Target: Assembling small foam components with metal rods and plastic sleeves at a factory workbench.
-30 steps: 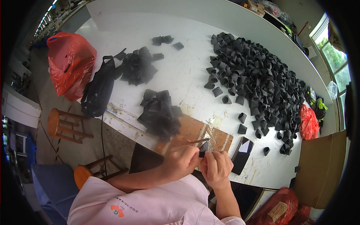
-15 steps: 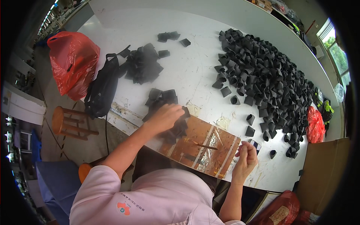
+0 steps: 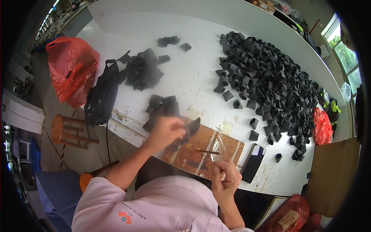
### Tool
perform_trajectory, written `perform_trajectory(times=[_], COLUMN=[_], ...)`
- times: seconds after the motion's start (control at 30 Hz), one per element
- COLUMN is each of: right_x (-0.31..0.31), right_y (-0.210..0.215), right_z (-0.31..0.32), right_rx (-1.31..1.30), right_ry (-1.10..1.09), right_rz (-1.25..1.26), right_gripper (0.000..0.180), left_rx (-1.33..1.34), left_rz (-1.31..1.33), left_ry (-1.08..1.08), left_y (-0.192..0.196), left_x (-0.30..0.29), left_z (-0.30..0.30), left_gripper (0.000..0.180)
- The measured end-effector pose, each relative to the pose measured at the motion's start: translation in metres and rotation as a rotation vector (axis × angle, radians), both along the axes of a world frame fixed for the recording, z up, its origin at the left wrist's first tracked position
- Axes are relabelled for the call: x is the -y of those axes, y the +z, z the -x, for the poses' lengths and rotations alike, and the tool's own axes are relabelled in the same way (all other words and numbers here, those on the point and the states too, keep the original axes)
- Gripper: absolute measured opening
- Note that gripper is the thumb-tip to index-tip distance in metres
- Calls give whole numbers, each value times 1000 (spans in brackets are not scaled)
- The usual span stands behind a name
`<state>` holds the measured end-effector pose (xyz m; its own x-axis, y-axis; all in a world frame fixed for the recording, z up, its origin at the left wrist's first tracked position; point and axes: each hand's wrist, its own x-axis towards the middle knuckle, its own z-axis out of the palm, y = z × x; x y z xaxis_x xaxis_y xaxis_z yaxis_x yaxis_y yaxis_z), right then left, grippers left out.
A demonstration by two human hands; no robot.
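Left grip (image 3: 167, 131) is closed on a black piece (image 3: 194, 126), which tilts up by the fingertips over a brown board (image 3: 187, 157); whether the right grip (image 3: 227, 178) pinches anything, the view cannot tell. White and scuffed, the counter (image 3: 201, 77) has the board at its near edge, a slim brown stick (image 3: 209, 151) lying on it. Flat black pieces (image 3: 166, 103) lie around the left grip; tubular ones form a large heap (image 3: 266, 85) on the right. A black bag (image 3: 102, 94) and a red plastic bag (image 3: 73, 71) sit at the left edge, near a wooden stool (image 3: 58, 129). Daylight shows through a window (image 3: 346, 56). The left forearm slants up rightward; the right rises steeply, its fingers curled toward the thumb.
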<state>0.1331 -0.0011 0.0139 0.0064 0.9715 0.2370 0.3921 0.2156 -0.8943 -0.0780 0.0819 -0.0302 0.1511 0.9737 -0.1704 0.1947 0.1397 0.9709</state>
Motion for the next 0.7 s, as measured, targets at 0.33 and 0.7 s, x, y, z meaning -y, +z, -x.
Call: perform_trajectory(times=[0.33,0.7], right_x=[-11,-9], right_y=[5,-6], right_z=[22,14], right_rx=[217,-634], right_ry=[51,-11], right_rz=[-336,244], right_gripper=[20,5], left_rx=[91,1196], left_rz=[-214,503], left_ry=[42,-15], left_y=[45,53], left_x=[75,65], left_z=[-59,-57], left_gripper=[5,14])
